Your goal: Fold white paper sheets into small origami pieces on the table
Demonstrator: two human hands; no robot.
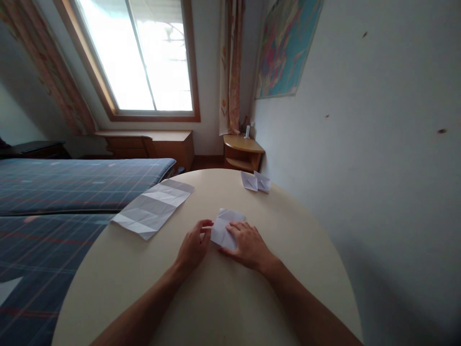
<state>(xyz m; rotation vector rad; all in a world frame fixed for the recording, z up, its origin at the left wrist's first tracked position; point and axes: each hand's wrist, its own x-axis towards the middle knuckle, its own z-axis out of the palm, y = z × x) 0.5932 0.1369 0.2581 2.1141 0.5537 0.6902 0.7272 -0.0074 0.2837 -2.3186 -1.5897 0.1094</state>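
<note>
A small folded white paper [226,225] lies on the round beige table [216,298] in front of me. My left hand [193,245] pinches the paper's left corner between thumb and fingers. My right hand [247,244] lies flat on the paper's right side, fingers stretched out and pressing it down. Both forearms reach in from the bottom edge.
A larger creased white sheet [154,206] lies at the table's left edge, partly overhanging. A small folded paper piece [255,181] sits at the far edge. A bed with plaid cover [54,192] stands left; a wall runs close on the right. A wooden corner shelf [242,150] is beyond.
</note>
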